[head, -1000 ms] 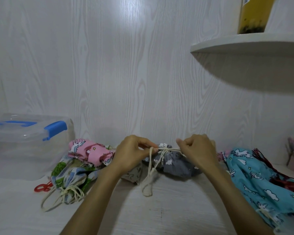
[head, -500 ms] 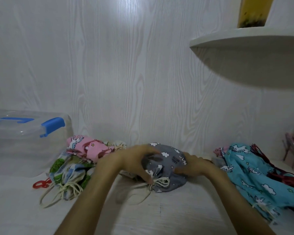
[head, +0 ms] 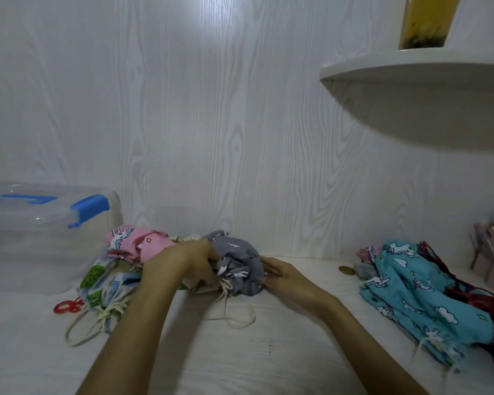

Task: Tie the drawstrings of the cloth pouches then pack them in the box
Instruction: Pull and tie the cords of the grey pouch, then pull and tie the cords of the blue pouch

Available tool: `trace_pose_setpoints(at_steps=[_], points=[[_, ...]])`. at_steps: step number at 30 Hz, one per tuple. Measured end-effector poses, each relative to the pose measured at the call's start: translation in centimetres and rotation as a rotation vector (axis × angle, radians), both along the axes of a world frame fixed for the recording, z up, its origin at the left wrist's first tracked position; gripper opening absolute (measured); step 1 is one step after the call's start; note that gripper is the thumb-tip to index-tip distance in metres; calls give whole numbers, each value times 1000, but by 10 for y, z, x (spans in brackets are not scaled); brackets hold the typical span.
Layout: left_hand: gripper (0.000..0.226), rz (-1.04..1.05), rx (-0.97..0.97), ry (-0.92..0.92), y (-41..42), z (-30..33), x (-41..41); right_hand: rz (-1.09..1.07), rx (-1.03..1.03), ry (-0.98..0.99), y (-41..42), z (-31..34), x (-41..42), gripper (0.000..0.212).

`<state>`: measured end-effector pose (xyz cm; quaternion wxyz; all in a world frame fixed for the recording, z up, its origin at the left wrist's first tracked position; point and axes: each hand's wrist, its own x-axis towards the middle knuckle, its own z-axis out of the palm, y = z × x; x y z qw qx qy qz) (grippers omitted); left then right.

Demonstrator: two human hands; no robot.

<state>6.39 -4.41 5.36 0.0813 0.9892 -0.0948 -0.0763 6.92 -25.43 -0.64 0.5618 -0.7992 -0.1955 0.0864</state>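
Grey pouch (head: 237,260): on the white table (head: 268,352), centre, close to the wall; bunched, white animal print; gathered neck faces the camera.
Drawstring (head: 234,315): cream cord runs out of the grey pouch's neck and lies in loose loops on the table in front of it.
Left hand (head: 188,260): on the left side of the grey pouch, fingers curled into the cloth, gripping it.
Right hand (head: 283,273): against the right side of the same pouch, fingers laid fairly straight along the cloth; a grip cannot be confirmed.
Box (head: 40,232): clear plastic, blue latch and blue handle, lid on, far left on the table; contents cannot be made out through the walls.
Pink pouch (head: 134,243): just left of the grey one, behind the left hand, on top of the left pile.
Green-and-blue pouch (head: 106,283): under the pink one, near the box; neck drawn shut, cream cords trailing toward the camera.
Red clip (head: 67,306): on the table beside that pouch.
Turquoise pouch (head: 411,286): right side, well apart from the hands; unicorn and cloud print; dark red cloth (head: 468,292) lies against its far edge.
Shelf (head: 411,69): white, upper right, carrying a yellow container (head: 425,21).
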Motion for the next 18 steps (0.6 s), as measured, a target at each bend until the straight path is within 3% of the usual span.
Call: trace_pose_setpoints(at_steps=[4, 7, 11, 15, 18], points=[[32, 56, -27, -314, -30, 14, -15, -94, -288, -130, -25, 6, -12, 46], [34, 54, -251, -442, -63, 10, -27, -171, -467, -187, -66, 18, -22, 39], [25, -102, -511, -283, -116, -7, -36, -370, -549, -273, -126, 38, -56, 33], [27, -250, -602, -143, -181, -23, -28, -805, -650, -399, -189, 53, -82, 27], [38, -255, -637, -51, -226, -31, -11, -856, -860, -268, -217, 54, -88, 50]])
